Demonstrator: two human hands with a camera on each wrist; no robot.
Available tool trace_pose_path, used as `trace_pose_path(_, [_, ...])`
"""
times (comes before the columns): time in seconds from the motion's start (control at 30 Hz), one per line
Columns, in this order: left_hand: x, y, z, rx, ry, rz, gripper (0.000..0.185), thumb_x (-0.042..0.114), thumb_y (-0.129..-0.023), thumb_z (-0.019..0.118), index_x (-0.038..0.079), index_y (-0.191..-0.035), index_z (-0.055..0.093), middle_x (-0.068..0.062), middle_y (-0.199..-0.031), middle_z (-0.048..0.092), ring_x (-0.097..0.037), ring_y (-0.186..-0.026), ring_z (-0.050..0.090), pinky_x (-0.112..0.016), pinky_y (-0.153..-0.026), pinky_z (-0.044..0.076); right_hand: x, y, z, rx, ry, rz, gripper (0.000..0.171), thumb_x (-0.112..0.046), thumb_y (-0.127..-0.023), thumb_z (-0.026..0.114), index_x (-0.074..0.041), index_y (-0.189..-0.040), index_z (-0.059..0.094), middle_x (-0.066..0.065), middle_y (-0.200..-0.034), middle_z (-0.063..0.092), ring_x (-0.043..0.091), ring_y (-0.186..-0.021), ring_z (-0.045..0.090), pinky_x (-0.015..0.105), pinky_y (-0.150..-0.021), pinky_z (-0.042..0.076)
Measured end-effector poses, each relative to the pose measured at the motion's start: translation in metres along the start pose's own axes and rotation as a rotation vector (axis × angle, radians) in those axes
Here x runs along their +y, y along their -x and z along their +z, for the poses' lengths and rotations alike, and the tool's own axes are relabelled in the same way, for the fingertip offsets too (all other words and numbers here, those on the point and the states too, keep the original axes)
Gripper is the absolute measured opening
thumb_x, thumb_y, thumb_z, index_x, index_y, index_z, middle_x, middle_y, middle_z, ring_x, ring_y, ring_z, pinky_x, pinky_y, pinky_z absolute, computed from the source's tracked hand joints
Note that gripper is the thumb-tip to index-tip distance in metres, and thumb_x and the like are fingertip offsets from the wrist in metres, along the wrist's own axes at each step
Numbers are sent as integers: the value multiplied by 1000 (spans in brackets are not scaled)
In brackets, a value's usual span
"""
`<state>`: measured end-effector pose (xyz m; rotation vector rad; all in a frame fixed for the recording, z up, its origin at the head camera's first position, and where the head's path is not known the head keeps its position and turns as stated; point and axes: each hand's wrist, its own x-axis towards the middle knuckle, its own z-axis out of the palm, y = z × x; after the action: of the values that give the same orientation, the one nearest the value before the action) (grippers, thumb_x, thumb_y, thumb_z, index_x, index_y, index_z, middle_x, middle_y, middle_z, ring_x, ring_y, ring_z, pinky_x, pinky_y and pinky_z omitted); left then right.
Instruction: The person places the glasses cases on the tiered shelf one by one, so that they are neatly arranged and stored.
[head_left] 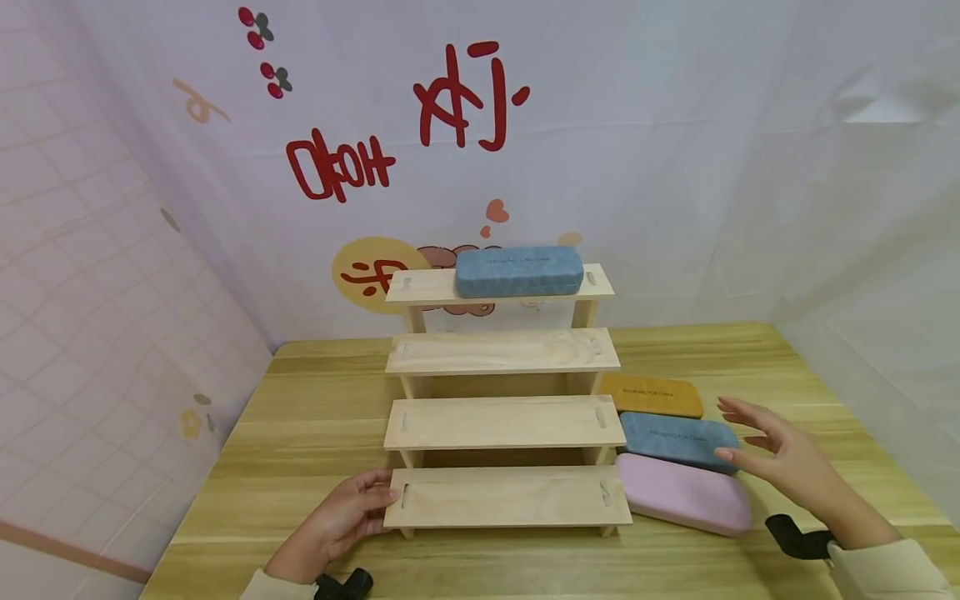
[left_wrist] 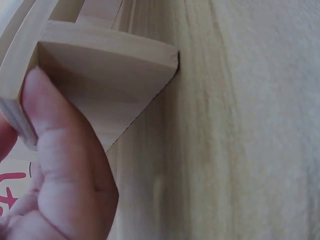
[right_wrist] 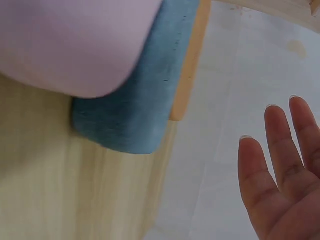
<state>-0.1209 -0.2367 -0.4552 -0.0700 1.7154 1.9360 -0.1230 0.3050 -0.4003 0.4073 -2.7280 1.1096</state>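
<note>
In the head view, our left hand (head_left: pixel 341 521) sits at lower centre-left, its fingers curled on the left end of the bottom step of the pale four-tier wooden display stand (head_left: pixel 506 425). At lower right, our right hand (head_left: pixel 780 458) hovers with fingers spread wide, holding nothing, just beside the blue felt-covered oblong glasses case on the table (head_left: pixel 678 440). That case lies between an orange oblong case (head_left: pixel 651 395) behind it and a pink smooth oblong case (head_left: pixel 686 493) in front. Another blue case (head_left: pixel 519 271) rests on the top step.

In the left wrist view, a thumb (left_wrist: pixel 65 165) presses the step's edge (left_wrist: pixel 107 70) at upper left. If that hold slackens, we judge the light stand could skid on the wooden table (left_wrist: pixel 200 150).

In the right wrist view, our open fingers (right_wrist: pixel 282 165) at lower right stand apart from the three cases at upper left. Since these touch, a careless reach could nudge the pink or orange one.
</note>
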Motion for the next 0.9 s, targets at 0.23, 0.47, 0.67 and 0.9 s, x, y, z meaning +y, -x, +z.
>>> trace_pose_path(0.23, [0,0,1,7,-7,0,60,13,-90,54,-14,-133,22,-9,-106,54,-19,-85,60,-31,-69,49,11,19,5,-31,13,61,62,-14,-81,66,-15,-136,37,-21,-117,46,-15,-104,39,9,-75,38])
trace_pose_path(0.47, [-3,-1,2,13,-3,-1,61,12,-90,54,-14,-133,20,-9,-106,54,-19,-85,60,-32,-69,49,19,34,8,-56,3,113,59,-15,-84,63,-8,-136,37,-17,-119,46,-15,-103,39,12,-74,41])
trace_pose_path(0.67, [-3,-1,2,14,-6,5,62,12,-90,54,-14,-133,19,-9,-107,54,-19,-85,60,-31,-69,49,29,44,12,-68,-1,132,58,-15,-83,64,-4,-134,39,-23,-116,44,-16,-100,39,16,-72,43])
trace_pose_path(0.9, [-4,0,3,20,-8,10,61,12,-89,54,-14,-133,20,-7,-103,56,-18,-83,60,-31,-68,49,38,51,18,-81,7,145,56,-15,-80,67,-1,-130,43,-22,-112,46,-15,-96,41,22,-68,45])
